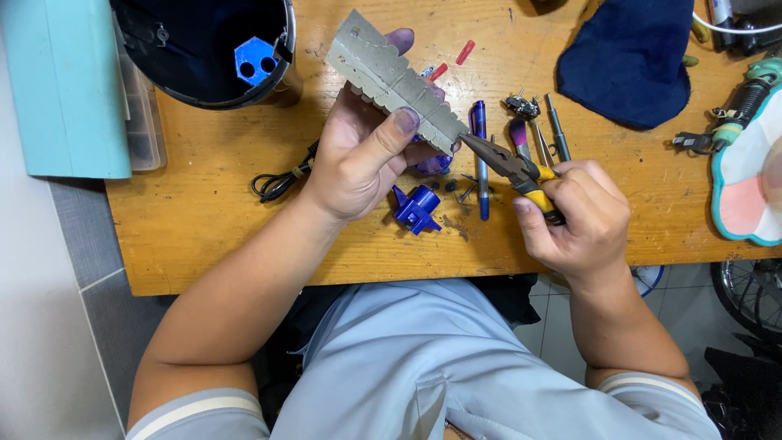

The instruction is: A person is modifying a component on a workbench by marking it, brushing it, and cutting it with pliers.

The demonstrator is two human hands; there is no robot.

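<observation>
L hand (358,159) clenches grey ridged metal block (397,80) tilted up off tabletop (204,212) so R hand (580,213), fingers (533,231) squeezing yellow-handled pliers (515,171), gets tip at its near-right end.

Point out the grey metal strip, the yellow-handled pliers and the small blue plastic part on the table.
Grey metal strip (391,77), head view, middle of flat face.
Yellow-handled pliers (505,161), head view, pivot.
Small blue plastic part (417,209), head view, centre.

The person wears a light grey-blue short-sleeved shirt (423,367) with pale cream bands edging both sleeves.
</observation>
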